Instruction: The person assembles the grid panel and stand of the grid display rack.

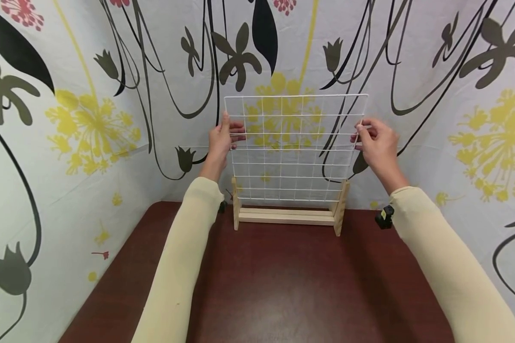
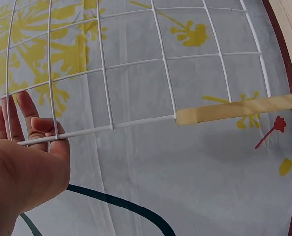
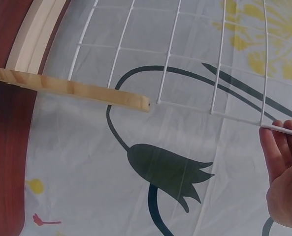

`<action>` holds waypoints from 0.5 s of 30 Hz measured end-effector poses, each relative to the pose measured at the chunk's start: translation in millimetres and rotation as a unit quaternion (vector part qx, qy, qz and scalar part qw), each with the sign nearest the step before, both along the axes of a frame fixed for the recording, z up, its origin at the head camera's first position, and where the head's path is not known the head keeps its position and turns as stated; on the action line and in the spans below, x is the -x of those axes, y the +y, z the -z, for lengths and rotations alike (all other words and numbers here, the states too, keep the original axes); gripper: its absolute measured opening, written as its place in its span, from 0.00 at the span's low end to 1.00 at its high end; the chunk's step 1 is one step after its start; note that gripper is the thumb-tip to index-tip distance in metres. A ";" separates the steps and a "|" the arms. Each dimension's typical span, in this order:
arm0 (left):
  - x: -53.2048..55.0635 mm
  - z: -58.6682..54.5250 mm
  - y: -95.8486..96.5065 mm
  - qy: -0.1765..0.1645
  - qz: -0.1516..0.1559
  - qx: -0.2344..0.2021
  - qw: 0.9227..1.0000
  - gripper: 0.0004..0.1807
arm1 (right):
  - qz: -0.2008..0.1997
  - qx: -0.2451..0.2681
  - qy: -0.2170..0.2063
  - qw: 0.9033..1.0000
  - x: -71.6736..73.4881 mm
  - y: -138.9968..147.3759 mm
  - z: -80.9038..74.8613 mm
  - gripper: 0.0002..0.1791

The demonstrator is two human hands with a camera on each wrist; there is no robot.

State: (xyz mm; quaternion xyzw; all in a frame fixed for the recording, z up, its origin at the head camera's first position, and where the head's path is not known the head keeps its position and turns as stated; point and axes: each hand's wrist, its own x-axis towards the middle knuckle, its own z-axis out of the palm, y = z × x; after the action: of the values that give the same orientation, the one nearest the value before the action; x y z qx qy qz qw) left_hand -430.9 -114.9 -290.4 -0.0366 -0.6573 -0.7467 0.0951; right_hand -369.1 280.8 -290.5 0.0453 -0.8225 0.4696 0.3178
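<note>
A white wire grid panel (image 1: 296, 96) stands upright, its lower part between the two uprights of a pale wooden stand (image 1: 286, 217). My left hand (image 1: 224, 140) grips the panel's left side wire, thumb in front and fingers reaching behind the mesh. At the opposite side wire, my right hand (image 1: 378, 143) pinches the edge between thumb and fingers. In the left wrist view, one wooden upright (image 2: 234, 109) ends beside the grid's edge. The right wrist view shows the other upright (image 3: 72, 88) close to the wires. Whether the panel's bottom touches the crossbar I cannot tell.
The stand sits near the back of a dark red-brown table (image 1: 283, 286). Behind and at both sides hangs a white floral-printed cloth (image 1: 176, 119). A small black device (image 1: 385, 217) shows beside the right sleeve cuff.
</note>
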 end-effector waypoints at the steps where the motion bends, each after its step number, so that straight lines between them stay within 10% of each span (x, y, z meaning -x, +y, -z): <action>1: -0.2 0.1 -0.1 0.001 0.001 0.003 1.000 0.39 | -0.001 0.000 0.003 1.000 0.1 0.3 0.4 0.17; 15: -3.0 8.5 -1.9 -0.006 0.005 0.032 0.999 0.40 | -0.025 -0.017 0.008 1.000 -0.4 4.6 9.7 0.15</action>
State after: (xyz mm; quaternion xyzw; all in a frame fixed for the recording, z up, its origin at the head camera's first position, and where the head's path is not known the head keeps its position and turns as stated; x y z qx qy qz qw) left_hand -427.9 -116.7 -298.9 -0.0380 -0.6812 -0.7260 0.0863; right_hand -368.6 285.4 -300.2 0.0750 -0.8263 0.4629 0.3119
